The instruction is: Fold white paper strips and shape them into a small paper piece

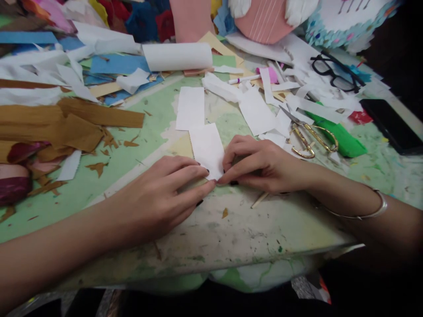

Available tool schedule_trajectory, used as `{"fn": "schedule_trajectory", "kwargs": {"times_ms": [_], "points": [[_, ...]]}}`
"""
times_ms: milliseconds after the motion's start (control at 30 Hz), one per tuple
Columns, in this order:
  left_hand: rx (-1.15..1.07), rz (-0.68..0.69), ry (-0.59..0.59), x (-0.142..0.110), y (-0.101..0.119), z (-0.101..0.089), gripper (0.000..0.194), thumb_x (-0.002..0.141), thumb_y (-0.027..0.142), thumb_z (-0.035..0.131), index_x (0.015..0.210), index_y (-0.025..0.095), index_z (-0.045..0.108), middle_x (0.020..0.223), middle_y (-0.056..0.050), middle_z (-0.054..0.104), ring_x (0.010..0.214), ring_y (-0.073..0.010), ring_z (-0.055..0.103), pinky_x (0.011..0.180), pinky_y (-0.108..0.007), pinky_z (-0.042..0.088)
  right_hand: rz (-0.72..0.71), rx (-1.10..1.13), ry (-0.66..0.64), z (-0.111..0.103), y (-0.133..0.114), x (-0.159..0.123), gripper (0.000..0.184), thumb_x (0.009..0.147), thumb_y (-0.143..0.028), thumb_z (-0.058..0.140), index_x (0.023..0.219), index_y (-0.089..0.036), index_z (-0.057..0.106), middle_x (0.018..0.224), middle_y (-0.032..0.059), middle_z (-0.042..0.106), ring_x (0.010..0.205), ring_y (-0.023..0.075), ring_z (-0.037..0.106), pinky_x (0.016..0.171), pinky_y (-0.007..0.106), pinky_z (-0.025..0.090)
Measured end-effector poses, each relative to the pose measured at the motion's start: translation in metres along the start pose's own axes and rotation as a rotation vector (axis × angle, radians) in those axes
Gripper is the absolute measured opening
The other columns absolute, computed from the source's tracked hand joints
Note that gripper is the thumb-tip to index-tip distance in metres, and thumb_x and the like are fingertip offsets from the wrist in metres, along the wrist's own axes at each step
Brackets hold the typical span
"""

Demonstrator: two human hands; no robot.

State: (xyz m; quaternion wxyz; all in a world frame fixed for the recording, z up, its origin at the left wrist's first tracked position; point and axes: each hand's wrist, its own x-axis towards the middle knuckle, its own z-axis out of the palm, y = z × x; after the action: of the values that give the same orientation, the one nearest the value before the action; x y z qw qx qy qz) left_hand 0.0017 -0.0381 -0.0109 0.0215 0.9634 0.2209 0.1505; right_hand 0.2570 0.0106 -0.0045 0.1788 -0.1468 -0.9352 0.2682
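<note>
A small white paper piece [207, 145] lies on the table between my hands, its near end narrowing under my fingertips. My left hand [172, 189] is palm down with its fingers stretched out, the index and middle fingertips resting on that near end. From the other side, my right hand [261, 165] has its fingers bent together and grips the paper's near corner, close to the left index fingertip. Part of the corner is hidden by the fingers. Just beyond lies a second white paper rectangle [191, 108], touching or nearly touching the first.
Gold-handled scissors [312, 134] lie at the right, near a green paper piece [343, 136], a phone [393, 125] and glasses [337, 75]. A white paper roll [178, 56] lies at the back. Brown crepe paper [79, 125] covers the left. The table's edge is close to me.
</note>
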Motion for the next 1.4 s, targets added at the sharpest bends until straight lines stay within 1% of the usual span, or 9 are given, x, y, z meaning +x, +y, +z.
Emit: {"fn": "schedule_trajectory", "kwargs": {"times_ms": [100,200,433,567,733,933,1000,1133,1400], "points": [[0.001,0.005,-0.006,0.001,-0.001,0.0,0.032,0.091,0.015,0.049,0.121,0.017,0.058,0.115,-0.01,0.062,0.11,-0.0249,0.053,0.094,-0.042,0.047,0.052,0.034,0.051,-0.001,0.0,0.001,0.015,0.086,-0.015,0.059,0.097,-0.019,0.069,0.093,0.0049,0.065,0.09,0.0156,0.056,0.082,0.033,0.044],[0.001,0.007,-0.01,0.001,-0.001,-0.001,0.031,0.091,0.015,0.048,0.121,0.018,0.058,0.116,-0.01,0.062,0.112,-0.0252,0.052,0.093,-0.043,0.047,0.096,0.032,0.084,0.0,0.0,0.002,0.01,0.086,-0.018,0.059,0.09,-0.018,0.068,0.091,0.0056,0.066,0.088,0.016,0.056,0.082,0.033,0.045],[0.049,0.037,0.008,0.0,0.001,-0.001,0.031,0.09,0.014,0.05,0.121,0.016,0.057,0.114,-0.011,0.062,0.11,-0.0262,0.053,0.092,-0.043,0.048,0.166,0.027,0.071,0.002,-0.003,0.005,0.009,0.085,-0.016,0.057,0.086,-0.015,0.066,0.091,0.0081,0.063,0.09,0.0179,0.054,0.081,0.032,0.044],[0.092,0.057,0.019,-0.002,0.002,-0.001,0.034,0.09,0.014,0.05,0.124,0.015,0.055,0.116,-0.011,0.062,0.112,-0.0275,0.053,0.092,-0.044,0.047,0.212,0.002,0.092,0.004,-0.005,0.008,0.008,0.083,-0.015,0.057,0.086,-0.015,0.064,0.091,0.0079,0.062,0.089,0.0184,0.054,0.082,0.033,0.043],[0.148,0.087,0.015,-0.002,0.002,0.0,0.035,0.09,0.016,0.051,0.125,0.01,0.053,0.116,-0.012,0.064,0.112,-0.0287,0.053,0.092,-0.045,0.046,0.225,-0.01,0.112,0.007,-0.006,0.01,0.008,0.082,-0.014,0.056,0.084,-0.016,0.063,0.092,0.0074,0.06,0.09,0.0184,0.053,0.083,0.033,0.042],[0.165,0.092,0.042,-0.004,0.002,0.003,0.035,0.089,0.016,0.055,0.123,0.007,0.055,0.118,-0.014,0.063,0.113,-0.0312,0.053,0.093,-0.047,0.046,0.237,-0.027,0.111,0.008,-0.006,0.012,0.006,0.081,-0.015,0.057,0.082,-0.016,0.063,0.091,0.0074,0.06,0.087,0.0186,0.052,0.081,0.033,0.041],[0.173,0.096,0.026,-0.004,0.002,0.003,0.036,0.089,0.015,0.055,0.123,0.007,0.055,0.119,-0.014,0.062,0.115,-0.0318,0.052,0.093,-0.047,0.045,0.236,-0.031,0.111,0.009,-0.006,0.013,0.006,0.082,-0.015,0.057,0.082,-0.017,0.063,0.091,0.0073,0.061,0.087,0.0186,0.052,0.081,0.033,0.041],[0.177,0.092,0.01,-0.004,0.002,0.003,0.035,0.09,0.016,0.053,0.124,0.01,0.055,0.119,-0.013,0.063,0.113,-0.0298,0.053,0.094,-0.046,0.045,0.233,-0.039,0.116,0.01,-0.005,0.014,0.006,0.083,-0.017,0.056,0.082,-0.017,0.062,0.09,0.0071,0.061,0.086,0.0188,0.052,0.08,0.033,0.041],[0.17,0.098,0.015,-0.003,0.003,0.002,0.034,0.089,0.015,0.054,0.122,0.008,0.055,0.115,-0.013,0.064,0.109,-0.0295,0.054,0.092,-0.046,0.046,0.239,-0.043,0.111,0.009,-0.005,0.015,0.006,0.083,-0.017,0.056,0.082,-0.017,0.062,0.09,0.0074,0.061,0.086,0.0187,0.053,0.08,0.033,0.041]]}}
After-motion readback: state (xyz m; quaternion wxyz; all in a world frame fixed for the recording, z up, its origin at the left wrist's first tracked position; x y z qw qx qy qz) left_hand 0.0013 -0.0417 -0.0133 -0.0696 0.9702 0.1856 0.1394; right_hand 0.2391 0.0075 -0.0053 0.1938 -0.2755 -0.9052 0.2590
